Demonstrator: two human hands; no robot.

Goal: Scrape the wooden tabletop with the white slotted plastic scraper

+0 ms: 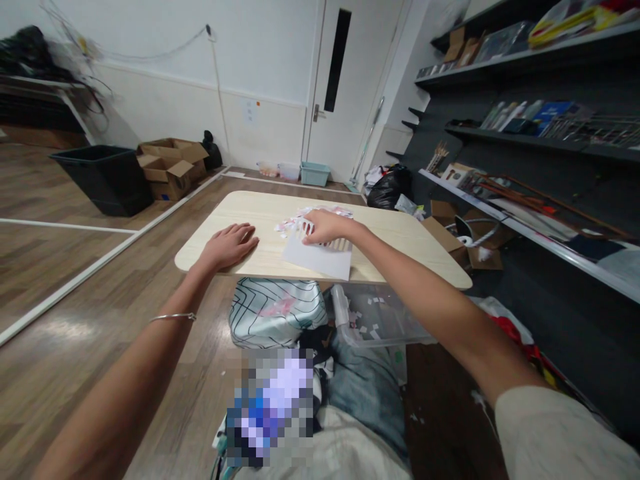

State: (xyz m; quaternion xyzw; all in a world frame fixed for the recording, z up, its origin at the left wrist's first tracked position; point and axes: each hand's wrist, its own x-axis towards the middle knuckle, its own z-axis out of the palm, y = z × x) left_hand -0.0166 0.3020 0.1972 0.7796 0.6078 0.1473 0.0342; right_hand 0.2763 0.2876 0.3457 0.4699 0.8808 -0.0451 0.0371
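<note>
My left hand [229,245] lies flat, palm down, fingers stretched out on the light wooden table [400,233], holding nothing. My right hand [324,227] rests on a white sheet of paper [320,259] whose far edge is cut into strips. Its fingers are curled down onto the strips beside a heap of small white and pink paper scraps [300,219]. I cannot make out whether the fingers hold anything.
A clear plastic bin [380,320] with paper bits and a patterned cushion [275,310] sit under the table's near edge. Dark shelves [525,147] line the right wall. A black crate [105,177] and cardboard boxes [170,167] stand on the floor at left.
</note>
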